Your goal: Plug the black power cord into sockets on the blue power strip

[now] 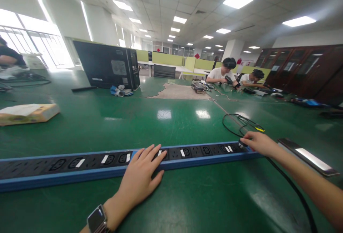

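Observation:
A long power strip (198, 160) with a blue housing and black sockets stretches across the near part of the green table. Several small white labels are stuck along its face. My left hand (143, 174), with a watch on the wrist, rests on the middle of the strip, fingers stretched out and holding nothing. At the strip's right end, my right hand (258, 143) grips a black power plug (242, 143) whose prongs point down at a socket. Whether the prongs are in the socket, I cannot tell. A black cable (292, 186) runs below my right forearm.
Right of the strip lies a dark phone-like slab (308, 156). A coiled black cable (233, 118) with a yellow tag sits beyond my right hand. Further off are a tissue pack (29, 113), a black computer case (107, 65) and blue-white gloves (121, 90). Other people sit across the table.

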### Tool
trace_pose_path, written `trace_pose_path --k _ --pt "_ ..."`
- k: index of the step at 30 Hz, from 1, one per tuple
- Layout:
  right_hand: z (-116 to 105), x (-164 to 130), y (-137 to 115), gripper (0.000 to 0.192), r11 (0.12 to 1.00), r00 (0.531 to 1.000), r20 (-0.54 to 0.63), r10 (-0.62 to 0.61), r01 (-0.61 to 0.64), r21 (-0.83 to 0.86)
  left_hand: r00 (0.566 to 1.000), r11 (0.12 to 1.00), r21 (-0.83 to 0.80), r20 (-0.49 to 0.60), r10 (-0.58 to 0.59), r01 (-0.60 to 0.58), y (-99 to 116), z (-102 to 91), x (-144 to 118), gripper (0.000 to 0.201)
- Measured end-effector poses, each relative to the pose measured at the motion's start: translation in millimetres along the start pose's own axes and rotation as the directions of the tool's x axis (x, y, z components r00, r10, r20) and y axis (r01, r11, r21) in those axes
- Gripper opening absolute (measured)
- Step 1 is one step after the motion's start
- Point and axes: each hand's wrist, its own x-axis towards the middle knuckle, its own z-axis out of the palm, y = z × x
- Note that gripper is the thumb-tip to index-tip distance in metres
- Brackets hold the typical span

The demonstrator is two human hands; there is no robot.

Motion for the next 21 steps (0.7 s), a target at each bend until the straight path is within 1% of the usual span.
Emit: trace_pose_path --k 3,5,9,10,13,15,21 --pt "-5.2 2.3 3.9 0.037 1.0 0.998 0.058 0.016 -0.016 -0.008 1.0 1.0 0.005 0.001 0.005 -0.005 0.0 -0.9 0.1 0.05" --pt "-5.9 3.0 4.7 0.038 0.999 0.997 0.07 0.042 -0.04 -0.028 1.0 1.0 0.012 0.007 0.007 -0.007 0.1 -0.9 0.0 0.051" --pt "-2.0 5.8 -0.3 0.033 0.991 1.0 -0.005 -0.007 0.006 -0.131 1.0 1.0 0.017 0.02 0.009 -0.009 0.2 -0.4 -0.2 0.051" --pt "-1.3 7.0 -2.2 0.031 0.988 1.0 -0.008 -0.011 0.009 -0.152 1.0 1.0 0.015 0.02 0.007 -0.007 0.2 -0.3 -0.2 0.051" --pt "-0.5 10.3 -6.0 0.031 0.989 0.998 0.055 0.023 -0.015 -0.144 1.0 1.0 0.011 0.018 0.007 -0.007 -0.1 -0.1 -0.3 0.051" --pt "-0.4 11.9 -6.1 0.032 0.992 0.997 0.076 0.023 -0.013 -0.127 1.0 1.0 0.011 0.014 0.01 -0.01 -0.1 -0.1 -0.3 0.05" --pt "5.4 10.3 -1.2 0.032 0.985 0.999 -0.032 -0.037 0.031 -0.169 1.0 1.0 -0.011 -0.007 -0.001 0.001 0.9 -1.5 0.8 0.049"
